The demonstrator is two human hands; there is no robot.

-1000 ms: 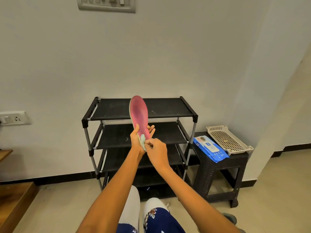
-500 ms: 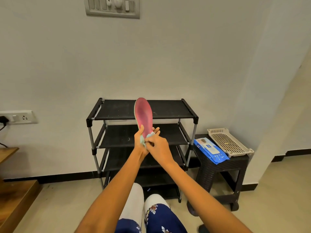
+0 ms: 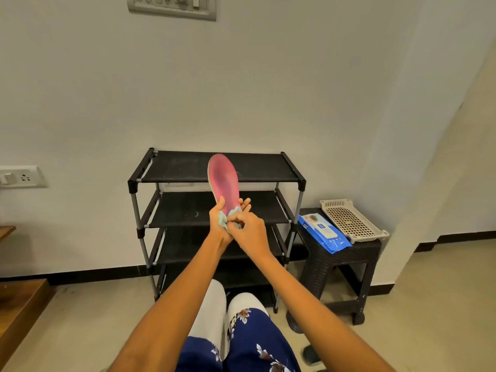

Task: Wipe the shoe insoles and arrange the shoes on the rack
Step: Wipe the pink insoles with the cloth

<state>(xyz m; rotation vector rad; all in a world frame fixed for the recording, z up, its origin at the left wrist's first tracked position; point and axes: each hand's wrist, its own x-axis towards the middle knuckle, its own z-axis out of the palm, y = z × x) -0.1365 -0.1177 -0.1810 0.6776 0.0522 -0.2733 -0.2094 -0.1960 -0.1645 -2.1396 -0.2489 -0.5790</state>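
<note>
A pink insole (image 3: 225, 179) with a pale green rim stands upright in front of the black shoe rack (image 3: 291, 167). My left hand (image 3: 218, 218) grips its heel end from below, fingers curled round the back. My right hand (image 3: 248, 232) pinches a crumpled pale green wipe (image 3: 225, 220) against the lower part of the insole. The rack's four fabric shelves hold no shoes that I can see. A dark shoe (image 3: 311, 354) lies on the floor at the lower right, partly hidden by my right arm.
A dark wicker stool (image 3: 343, 267) stands right of the rack, carrying a blue wipes pack (image 3: 323, 233) and a beige perforated tray (image 3: 353, 220). My knees (image 3: 241, 318) sit below the hands. A wooden step (image 3: 18, 304) is at the left; a wall socket (image 3: 21, 176) is above it.
The view has shifted slightly. My hands stay together at the insole's heel end, the right one working the wipe in small moves; the insole keeps its upright pose.
</note>
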